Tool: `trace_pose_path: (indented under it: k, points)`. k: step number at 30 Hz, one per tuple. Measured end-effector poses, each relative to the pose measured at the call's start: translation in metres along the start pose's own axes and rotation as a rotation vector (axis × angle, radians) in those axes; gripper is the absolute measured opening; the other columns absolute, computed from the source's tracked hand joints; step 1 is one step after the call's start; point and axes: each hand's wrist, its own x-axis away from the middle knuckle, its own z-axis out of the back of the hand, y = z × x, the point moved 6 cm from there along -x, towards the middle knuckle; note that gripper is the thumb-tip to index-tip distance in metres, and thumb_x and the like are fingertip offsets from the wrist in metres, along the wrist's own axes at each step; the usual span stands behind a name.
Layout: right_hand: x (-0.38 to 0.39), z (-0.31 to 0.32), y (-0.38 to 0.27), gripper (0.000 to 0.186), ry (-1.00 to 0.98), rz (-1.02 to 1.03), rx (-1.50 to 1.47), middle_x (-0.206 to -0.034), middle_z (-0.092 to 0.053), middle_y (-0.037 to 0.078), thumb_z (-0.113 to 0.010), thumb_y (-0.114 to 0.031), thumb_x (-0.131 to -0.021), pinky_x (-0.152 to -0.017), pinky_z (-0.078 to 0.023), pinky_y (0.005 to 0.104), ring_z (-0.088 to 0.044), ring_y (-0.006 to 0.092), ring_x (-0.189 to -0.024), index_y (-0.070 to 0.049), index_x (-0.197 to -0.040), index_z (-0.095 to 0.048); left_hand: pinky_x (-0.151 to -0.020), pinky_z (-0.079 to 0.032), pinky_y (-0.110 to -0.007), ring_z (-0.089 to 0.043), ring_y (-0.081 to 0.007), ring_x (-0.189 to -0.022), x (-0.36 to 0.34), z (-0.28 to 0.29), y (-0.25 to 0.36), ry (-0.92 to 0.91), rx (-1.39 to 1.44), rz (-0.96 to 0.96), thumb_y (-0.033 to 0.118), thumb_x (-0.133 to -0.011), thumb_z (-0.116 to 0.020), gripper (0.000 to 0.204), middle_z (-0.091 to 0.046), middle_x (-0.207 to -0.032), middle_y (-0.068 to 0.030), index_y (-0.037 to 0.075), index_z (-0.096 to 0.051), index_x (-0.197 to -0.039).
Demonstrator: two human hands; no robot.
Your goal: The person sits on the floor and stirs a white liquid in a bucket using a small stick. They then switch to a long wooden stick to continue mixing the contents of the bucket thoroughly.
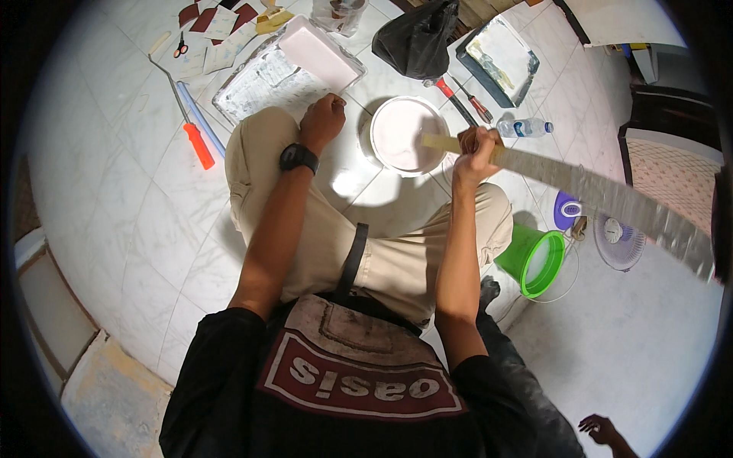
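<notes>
Your right hand [479,153]: clamped round a long flat stick [603,197], one end over the white bucket [373,145]. Your left hand [324,120]: well apart, curled near the paint tray [256,95]; whether gripping anything, cannot tell.

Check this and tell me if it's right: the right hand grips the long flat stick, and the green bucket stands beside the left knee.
Not quite: the green bucket stands beside the right knee, not the left, as the head view shows. The right hand does grip the long flat stick.
</notes>
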Motion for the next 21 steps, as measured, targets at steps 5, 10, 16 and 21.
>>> trace_pose_path:
  k: [5, 10, 16, 21]
  points:
    - [-0.029, -0.031, 0.016, 0.03, -0.016, 0.011, -0.05, -0.054, -0.042, 0.002, -0.057, -0.002, -0.083, -0.043, -0.032, 0.0264, -0.035, 0.01, -0.043, -0.008, -0.061, -0.037, -0.084, -0.052, -0.042, -0.07, -0.0301, -0.09, 0.005, 0.007, -0.003, 0.026, -0.036, -0.033, 0.022, -0.094, -0.049, 0.029, -0.073, -0.093, -0.0124, 0.005, -0.068, -0.107]
    - [-0.015, -0.045, 0.019, 0.028, -0.051, -0.067, -0.084, -0.054, -0.042, 0.003, -0.054, -0.005, -0.083, -0.047, -0.037, 0.0277, -0.036, 0.0115, -0.045, -0.008, -0.06, -0.038, -0.086, -0.053, -0.043, -0.07, -0.0328, -0.092, 0.004, 0.005, -0.002, 0.014, -0.04, -0.012, 0.023, -0.095, -0.049, 0.029, -0.073, -0.093, -0.0127, 0.006, -0.068, -0.107]
    - [0.022, -0.034, 0.014, 0.032, -0.133, -0.173, -0.181, -0.055, -0.04, 0.004, -0.053, -0.007, -0.085, -0.053, -0.04, 0.0297, -0.034, 0.0125, -0.048, -0.01, -0.06, -0.035, -0.084, -0.053, -0.043, -0.07, -0.0315, -0.089, -0.004, -0.004, -0.009, 0.014, -0.05, -0.017, 0.026, -0.096, -0.049, 0.029, -0.073, -0.093, -0.0139, 0.006, -0.068, -0.106]
    - [0.043, -0.007, -0.006, 0.034, -0.152, -0.151, -0.088, -0.053, -0.039, 0.004, -0.053, -0.009, -0.087, -0.056, -0.043, 0.0318, -0.036, 0.0139, -0.049, -0.011, -0.061, -0.032, -0.083, -0.053, -0.042, -0.07, -0.0305, -0.088, -0.005, -0.008, -0.009, 0.0, -0.052, -0.025, 0.026, -0.096, -0.05, 0.029, -0.073, -0.092, -0.0143, 0.005, -0.068, -0.105]
